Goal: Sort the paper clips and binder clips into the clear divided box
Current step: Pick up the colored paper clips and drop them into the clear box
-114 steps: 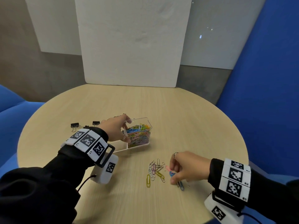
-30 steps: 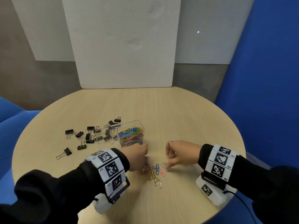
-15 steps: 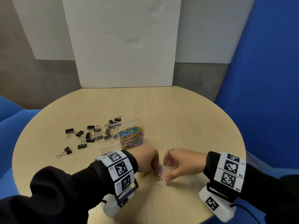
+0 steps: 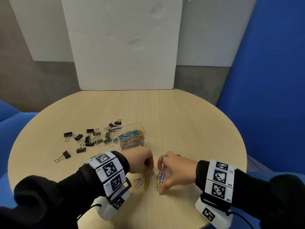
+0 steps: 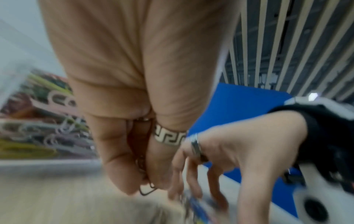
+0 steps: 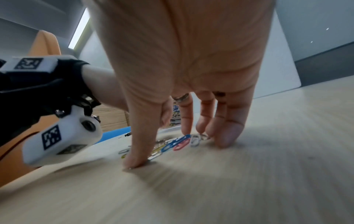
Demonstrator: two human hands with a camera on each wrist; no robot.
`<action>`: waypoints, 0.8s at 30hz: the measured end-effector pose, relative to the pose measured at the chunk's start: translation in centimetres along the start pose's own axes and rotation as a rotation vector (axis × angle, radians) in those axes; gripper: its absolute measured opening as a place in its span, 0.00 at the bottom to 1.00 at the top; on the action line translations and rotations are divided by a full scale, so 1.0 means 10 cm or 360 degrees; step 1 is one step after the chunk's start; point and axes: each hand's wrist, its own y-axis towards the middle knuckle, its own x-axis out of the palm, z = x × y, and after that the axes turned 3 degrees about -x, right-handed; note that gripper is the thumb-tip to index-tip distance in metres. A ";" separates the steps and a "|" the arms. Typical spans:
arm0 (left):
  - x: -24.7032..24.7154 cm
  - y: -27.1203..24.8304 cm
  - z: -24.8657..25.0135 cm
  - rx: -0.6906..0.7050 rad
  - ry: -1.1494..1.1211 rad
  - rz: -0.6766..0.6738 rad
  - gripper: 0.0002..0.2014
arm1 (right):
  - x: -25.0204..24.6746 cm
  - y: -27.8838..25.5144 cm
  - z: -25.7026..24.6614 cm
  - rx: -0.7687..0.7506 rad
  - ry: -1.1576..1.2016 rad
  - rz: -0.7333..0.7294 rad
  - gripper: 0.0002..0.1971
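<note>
1. Loose coloured wire paper clips (image 4: 154,178) lie low centre of the frame, just below the clear divided plastic box (image 4: 127,136).
2. Left hand (image 4: 140,161) pinches a few clips; right hand (image 4: 175,171) rakes them, fingers spread.
3. Risk: tangled clips snag and drop mid-carry, or land among the black binder clips (image 4: 82,139).

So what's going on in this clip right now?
A person is sorting clips at a round table. The left hand pinches a few paper clips off the small loose pile near the table's front edge, while the right hand has its fingers spread down over the rest of the pile. The clear box already has its right compartment full of coloured paper clips. Most black binder clips lie scattered to the box's left; some look to be in the left compartment.
</note>
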 end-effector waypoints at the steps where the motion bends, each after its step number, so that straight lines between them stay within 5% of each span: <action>1: -0.03 -0.02 -0.05 -0.0010 -0.0058 0.0033 0.13 | 0.00 0.02 -0.01 -0.0033 0.0010 0.0005 0.33; 13: -0.62 -0.21 -0.48 -0.0113 -0.0555 0.0707 0.05 | -0.01 0.13 0.02 -0.0258 0.0313 -0.0078 0.05; 24: -0.55 -0.08 -0.66 -0.0287 -0.0613 0.0989 0.11 | -0.01 0.15 0.05 -0.0321 0.0090 -0.0098 0.04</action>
